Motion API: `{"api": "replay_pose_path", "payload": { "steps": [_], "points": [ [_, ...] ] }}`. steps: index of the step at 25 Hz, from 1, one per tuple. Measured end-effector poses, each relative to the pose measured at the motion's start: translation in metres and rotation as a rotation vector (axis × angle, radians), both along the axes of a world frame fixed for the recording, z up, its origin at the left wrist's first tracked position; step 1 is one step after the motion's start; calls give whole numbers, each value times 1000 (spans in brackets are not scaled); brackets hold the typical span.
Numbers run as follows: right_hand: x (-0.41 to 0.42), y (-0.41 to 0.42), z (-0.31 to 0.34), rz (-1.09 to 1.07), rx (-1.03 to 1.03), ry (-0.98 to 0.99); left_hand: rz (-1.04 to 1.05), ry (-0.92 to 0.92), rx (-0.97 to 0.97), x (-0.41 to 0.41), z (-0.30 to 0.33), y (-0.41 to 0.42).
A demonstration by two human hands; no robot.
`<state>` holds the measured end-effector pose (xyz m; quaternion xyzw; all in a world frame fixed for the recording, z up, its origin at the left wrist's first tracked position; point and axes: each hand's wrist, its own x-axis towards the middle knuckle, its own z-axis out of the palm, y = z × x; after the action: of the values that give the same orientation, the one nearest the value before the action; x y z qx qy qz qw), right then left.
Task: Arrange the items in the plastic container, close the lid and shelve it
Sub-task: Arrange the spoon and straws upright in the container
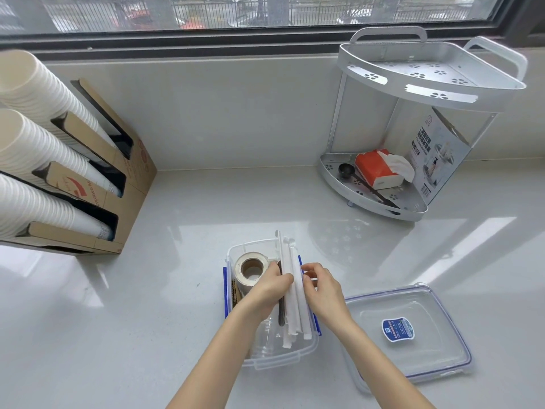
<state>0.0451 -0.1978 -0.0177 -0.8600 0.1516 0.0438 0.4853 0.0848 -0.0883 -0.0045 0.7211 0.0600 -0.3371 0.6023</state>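
White counter [206, 219] under a window [236, 13], spread wide across the view. At far left, a cardboard box [129, 184] with three slots, stuffed with stacks of paper cups [44, 143] lying on their sides. At right rear, a two-tier corner rack [424, 93], white metal; upper tier bare, lower tier loaded with a tissue pack [377, 169], a black scoop [346, 170] and a printed card [436, 160] leaned against the back. Near the front edge, centre, the clear tub [283, 358] with blue clips, open on the counter. Just beside it to the right, flat on the counter and apart from it, the lid [410, 332], blue-rimmed, with a blue label in the middle. Inside the tub, left side, a tape roll [250, 271] standing on end; right side, a bundle of white wrapped straws [295, 290] laid lengthwise, far ends poking past the tub's back rim, with a dark thin item among them, too hidden to name. Left hand [272, 286] closed on the bundle from the left, fingers curled over it. Right hand [320, 287] at the bundle's right edge, fingertips pinched against the outer straws.
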Motion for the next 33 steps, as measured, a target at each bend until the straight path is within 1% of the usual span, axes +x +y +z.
{"api": "replay_pose_path", "payload": {
  "steps": [3,6,9,12,14,17,20,22,25,28,33],
  "points": [
    [-1,5,8,-71,37,-93,15,-20,-147,-5,17,10],
    [0,16,20,-45,194,-118,-1,-11,-255,-9,25,21],
    [-4,28,29,62,344,-43,14,-11,-305,-16,25,31],
    [-10,38,28,75,463,93,119,35,-345,-26,21,38],
    [-14,42,29,82,557,152,193,24,-294,-31,17,42],
    [-20,42,31,141,578,232,265,-40,-152,-37,17,42],
    [-22,41,26,189,588,287,259,-123,-89,-42,22,42],
    [-23,38,25,224,612,300,244,-185,-3,-44,25,43],
    [-26,35,26,304,566,266,250,-228,54,-43,24,47],
    [-27,34,26,281,574,193,233,-213,44,-42,25,51],
    [-27,29,29,235,577,183,213,-125,-131,-42,21,59]
  ]
}}
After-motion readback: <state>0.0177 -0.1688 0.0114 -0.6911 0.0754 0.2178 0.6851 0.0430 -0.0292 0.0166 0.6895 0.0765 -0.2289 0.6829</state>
